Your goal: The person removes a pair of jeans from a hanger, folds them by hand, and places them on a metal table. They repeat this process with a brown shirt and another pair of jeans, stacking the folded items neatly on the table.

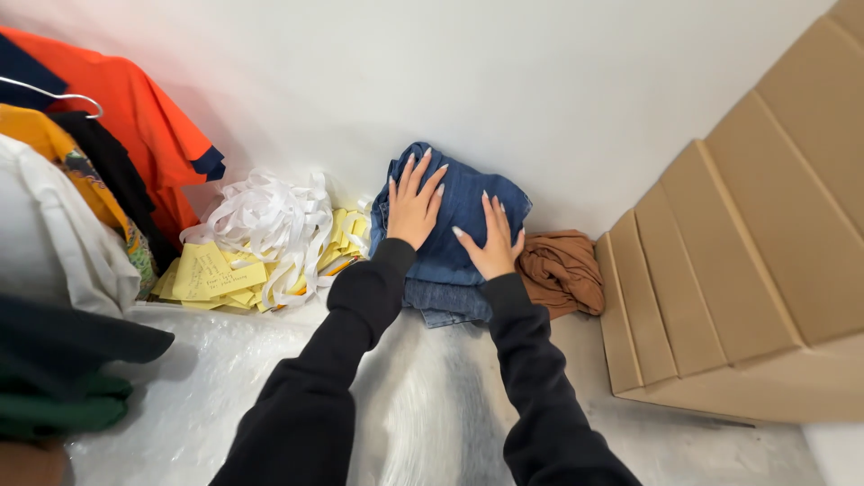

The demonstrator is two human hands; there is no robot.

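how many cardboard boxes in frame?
4, leaning in a row at right: nearest, second, third, fourth toward the corner. More may be hidden beyond the edge.

Surface: white crinkled sheeting, probably plastic wrap, over a flat top running to the white wall. On it, left to right: yellow paper notes with a tangle of white strips on top, folded blue denim stack, crumpled brown cloth, flat cardboard boxes leaning in a row.
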